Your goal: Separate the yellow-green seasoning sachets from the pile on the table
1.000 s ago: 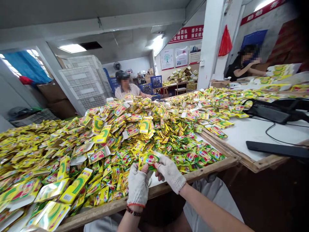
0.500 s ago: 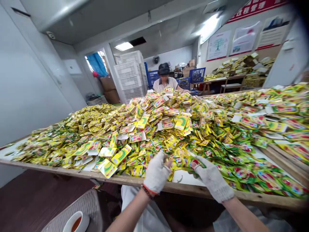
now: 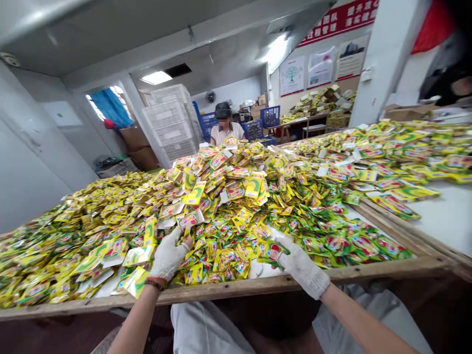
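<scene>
My left hand (image 3: 169, 256), in a white fingerless-tipped glove, reaches over the near side of the heap. Its thumb and fingers are apart at the lower edge of a small open carton (image 3: 191, 219); whether they touch it I cannot tell. In my right hand (image 3: 300, 263), also gloved, a green and yellow sachet (image 3: 268, 250) with a red print is pinched just above the table. It may be more than one sachet. Small yellow sachets (image 3: 224, 260) lie loose between my hands. Yellow cartons (image 3: 138, 255) lie beside my left hand.
A wooden rim (image 3: 228, 290) edges the table in front of me. A wooden divider (image 3: 383, 223) runs at the right, with flat cartons (image 3: 394, 204) beyond it. Behind the tall heap (image 3: 236, 172) sits another person (image 3: 225, 129). White crates (image 3: 171, 123) are stacked at the back.
My left hand has moved left and away from my right hand, towards the carton. My right hand keeps its sachet near the same spot. The view has turned to the right.
</scene>
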`<control>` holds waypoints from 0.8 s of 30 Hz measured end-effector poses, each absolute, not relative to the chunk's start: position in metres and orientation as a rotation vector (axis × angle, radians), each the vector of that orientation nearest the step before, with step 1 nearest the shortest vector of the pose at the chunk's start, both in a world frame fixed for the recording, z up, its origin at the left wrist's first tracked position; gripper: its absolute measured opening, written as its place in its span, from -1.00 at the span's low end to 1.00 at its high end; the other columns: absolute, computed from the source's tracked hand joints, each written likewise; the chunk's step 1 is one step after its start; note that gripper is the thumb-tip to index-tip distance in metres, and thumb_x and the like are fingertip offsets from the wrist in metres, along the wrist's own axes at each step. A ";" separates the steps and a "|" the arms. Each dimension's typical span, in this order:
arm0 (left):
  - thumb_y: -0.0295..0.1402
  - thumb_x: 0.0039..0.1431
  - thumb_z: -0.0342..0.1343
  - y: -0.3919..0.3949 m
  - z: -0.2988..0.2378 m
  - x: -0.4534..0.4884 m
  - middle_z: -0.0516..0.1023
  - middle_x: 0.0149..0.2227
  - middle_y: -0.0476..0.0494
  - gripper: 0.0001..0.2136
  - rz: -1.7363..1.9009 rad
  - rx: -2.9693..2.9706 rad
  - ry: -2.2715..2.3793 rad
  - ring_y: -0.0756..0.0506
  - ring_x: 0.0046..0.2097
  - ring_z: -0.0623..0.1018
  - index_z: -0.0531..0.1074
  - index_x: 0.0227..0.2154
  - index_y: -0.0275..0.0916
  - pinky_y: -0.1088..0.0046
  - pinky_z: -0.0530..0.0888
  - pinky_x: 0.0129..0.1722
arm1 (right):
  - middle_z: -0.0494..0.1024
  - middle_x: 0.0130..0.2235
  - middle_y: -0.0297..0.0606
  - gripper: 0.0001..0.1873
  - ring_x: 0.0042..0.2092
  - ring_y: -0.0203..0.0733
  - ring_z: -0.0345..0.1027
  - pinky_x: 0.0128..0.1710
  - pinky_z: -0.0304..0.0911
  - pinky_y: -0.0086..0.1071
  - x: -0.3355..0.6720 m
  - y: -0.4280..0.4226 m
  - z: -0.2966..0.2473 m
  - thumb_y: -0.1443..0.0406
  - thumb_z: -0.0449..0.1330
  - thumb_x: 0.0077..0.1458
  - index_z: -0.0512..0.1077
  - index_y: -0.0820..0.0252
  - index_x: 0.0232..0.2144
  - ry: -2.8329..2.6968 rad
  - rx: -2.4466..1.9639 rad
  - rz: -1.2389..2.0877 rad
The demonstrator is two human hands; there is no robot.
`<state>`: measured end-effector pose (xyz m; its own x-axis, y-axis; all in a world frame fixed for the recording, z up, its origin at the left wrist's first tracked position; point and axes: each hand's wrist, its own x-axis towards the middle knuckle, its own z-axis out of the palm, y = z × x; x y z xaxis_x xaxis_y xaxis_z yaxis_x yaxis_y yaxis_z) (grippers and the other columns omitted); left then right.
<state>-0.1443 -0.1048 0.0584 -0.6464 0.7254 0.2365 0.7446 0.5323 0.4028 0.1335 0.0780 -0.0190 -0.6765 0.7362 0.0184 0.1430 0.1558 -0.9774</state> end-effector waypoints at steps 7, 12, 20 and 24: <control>-0.16 0.06 0.05 -0.052 0.044 -0.056 0.52 -0.30 -0.10 -0.68 -1.478 -2.205 -2.674 -0.11 -0.24 0.49 0.43 -0.21 -0.27 0.38 0.42 -0.20 | 0.48 -0.29 -0.20 -0.50 -0.53 -0.35 0.35 -0.63 0.22 -0.51 0.127 0.068 0.016 0.23 0.16 -0.01 0.32 0.26 0.01 -1.934 -0.756 1.642; -0.19 -0.07 0.17 -0.045 0.024 -0.019 0.39 -0.01 -0.25 -0.35 -0.896 -1.804 -2.421 -0.28 0.05 0.36 0.16 0.12 -0.21 0.16 0.27 0.05 | 0.48 -0.29 -0.22 -0.54 -0.60 -0.41 0.32 -0.71 0.13 -0.57 0.125 0.067 0.013 0.27 0.11 0.02 0.31 0.23 0.01 -1.733 -0.845 1.609; -0.40 -0.04 0.08 -0.047 0.008 -0.020 0.27 0.06 -0.25 -0.47 -0.619 -1.870 -2.322 -0.21 0.09 0.30 0.19 0.07 -0.23 0.21 0.30 0.09 | 0.51 -0.23 -0.21 -0.49 -0.50 -0.34 0.35 -0.56 0.27 -0.49 0.140 0.082 0.002 0.16 0.13 0.02 0.32 0.21 0.03 -1.798 -0.867 1.459; -0.49 -0.11 0.07 -0.046 0.009 -0.024 0.26 0.04 -0.22 -0.39 -0.639 -2.013 -2.226 -0.21 0.10 0.28 0.17 0.09 -0.18 0.19 0.30 0.10 | 0.54 -0.20 -0.23 -0.62 -0.21 -0.18 0.38 -0.20 0.29 -0.41 0.154 0.094 0.019 0.22 0.24 -0.10 0.50 0.24 -0.17 -2.190 -0.677 1.222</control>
<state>-0.0236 -0.0461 0.0094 -0.1378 0.9352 0.3262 0.9658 0.0538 0.2536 0.1540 0.0939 0.0186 -0.7298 0.6509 0.2091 0.1641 0.4637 -0.8707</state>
